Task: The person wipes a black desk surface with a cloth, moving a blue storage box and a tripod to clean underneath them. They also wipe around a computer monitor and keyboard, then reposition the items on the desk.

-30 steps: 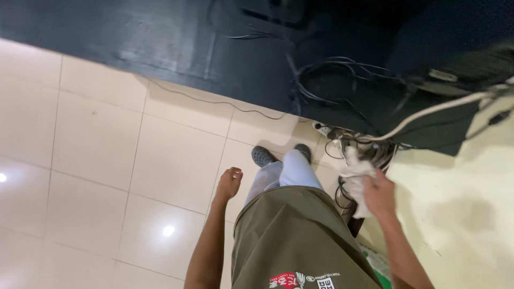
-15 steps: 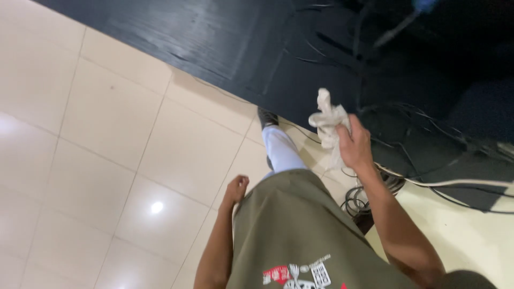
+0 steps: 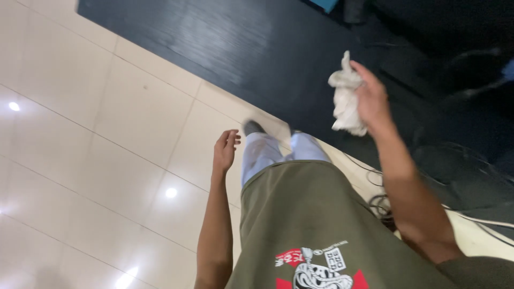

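Head view: right hand (image 3: 372,99), white rag (image 3: 346,97) higher now

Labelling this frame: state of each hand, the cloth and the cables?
Right hand: raised, gripping the cloth.
Cloth: white, crumpled, held over the dark surface.
Left hand: open, empty, hanging at the side.
Cables: tangled on the floor.

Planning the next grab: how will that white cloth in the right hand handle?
The white cloth bunches and droops from the right hand, so it is probably floppy. It looks thin and crumpled, likely light. The creased fabric should grip easily and will not roll.
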